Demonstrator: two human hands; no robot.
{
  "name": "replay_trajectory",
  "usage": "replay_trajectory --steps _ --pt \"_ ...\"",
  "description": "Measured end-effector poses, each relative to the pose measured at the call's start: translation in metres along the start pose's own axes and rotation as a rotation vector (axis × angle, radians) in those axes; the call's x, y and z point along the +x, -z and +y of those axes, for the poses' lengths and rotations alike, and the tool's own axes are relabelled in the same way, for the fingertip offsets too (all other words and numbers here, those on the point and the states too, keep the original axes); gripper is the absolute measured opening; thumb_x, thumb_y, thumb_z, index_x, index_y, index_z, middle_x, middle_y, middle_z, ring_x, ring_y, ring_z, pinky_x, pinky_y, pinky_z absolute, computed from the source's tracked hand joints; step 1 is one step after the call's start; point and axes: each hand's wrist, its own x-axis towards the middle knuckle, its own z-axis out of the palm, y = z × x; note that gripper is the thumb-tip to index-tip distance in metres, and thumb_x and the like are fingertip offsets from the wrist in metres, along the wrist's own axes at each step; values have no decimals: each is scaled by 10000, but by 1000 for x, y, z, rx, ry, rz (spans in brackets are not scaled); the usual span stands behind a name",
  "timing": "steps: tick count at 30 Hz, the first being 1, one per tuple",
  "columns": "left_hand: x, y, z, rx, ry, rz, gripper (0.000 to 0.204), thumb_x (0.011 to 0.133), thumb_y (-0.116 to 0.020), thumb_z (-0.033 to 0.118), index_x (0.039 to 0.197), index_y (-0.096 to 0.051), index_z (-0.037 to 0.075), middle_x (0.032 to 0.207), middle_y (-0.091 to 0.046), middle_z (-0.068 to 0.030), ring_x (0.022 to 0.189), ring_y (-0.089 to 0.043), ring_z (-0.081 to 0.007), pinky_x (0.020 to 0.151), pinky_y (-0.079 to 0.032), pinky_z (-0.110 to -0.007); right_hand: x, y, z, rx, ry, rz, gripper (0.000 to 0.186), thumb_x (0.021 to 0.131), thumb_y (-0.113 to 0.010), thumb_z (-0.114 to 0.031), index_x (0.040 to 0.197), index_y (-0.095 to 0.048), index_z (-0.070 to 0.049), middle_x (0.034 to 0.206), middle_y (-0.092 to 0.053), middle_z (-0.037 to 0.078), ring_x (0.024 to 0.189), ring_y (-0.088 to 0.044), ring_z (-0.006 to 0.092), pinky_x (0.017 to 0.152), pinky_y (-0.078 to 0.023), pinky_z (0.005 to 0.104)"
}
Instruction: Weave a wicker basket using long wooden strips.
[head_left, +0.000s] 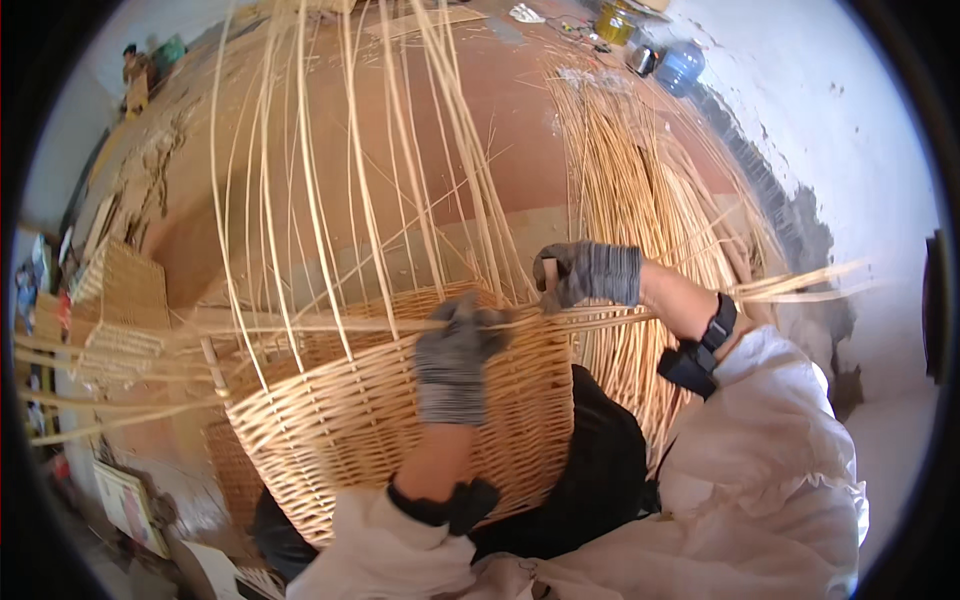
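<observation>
White sleeves framed my lap, where the half-woven round pale wicker basket (400, 420) rested. Left hand (455, 365) clenched its rim; right hand (585, 273) gripped a thin cane strand (600, 318). Bent too sharply, that strand might have snapped.

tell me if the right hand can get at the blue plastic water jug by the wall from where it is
Probably not: the right hand sits at the woven wicker basket rim, while the blue plastic water jug stands far across the floor.

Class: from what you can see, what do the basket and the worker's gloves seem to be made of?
Basket: pale, matt wicker or cane, apparently unvarnished; woven rows and loose upright rods show. Gloves on the left hand and right hand: grey knitted fabric, judging by ribbed cuffs.
</observation>
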Motion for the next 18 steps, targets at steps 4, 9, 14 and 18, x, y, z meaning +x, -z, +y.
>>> replay_trajectory --steps 4,9,14,18 --pt "51 21 30 388 143 -367 136 805 -442 115 790 -552 36 737 -568 -121 708 -544 -263 646 -442 -358 -1 -64 1 -997 6 719 278 696 -609 -290 859 -560 -70 848 -560 112 794 -544 259 717 -439 302" --pt "116 -39 46 979 -229 -373 442 720 -605 203 1101 -437 54 894 -562 -145 747 -568 -287 677 -454 -348 36 -113 -8 -713 -34 1147 242 693 -571 -230 886 -572 -84 889 -579 155 854 -551 286 744 -434 350" --pt "-2 87 42 405 -545 -362 443 713 -621 89 1113 -435 57 923 -551 -129 783 -555 -215 698 -462 -263 5 -41 35 -335 300 759 186 789 -446 -168 853 -559 -35 767 -580 137 755 -575 206 677 -451 312" --pt "-46 236 -29 -23 -74 407 279 703 -578 -61 951 -502 39 873 -532 -44 799 -521 -157 697 -449 -206 -32 -89 -16 37 896 1071 161 776 -472 -47 925 -516 -6 873 -564 85 875 -516 168 747 -422 276"
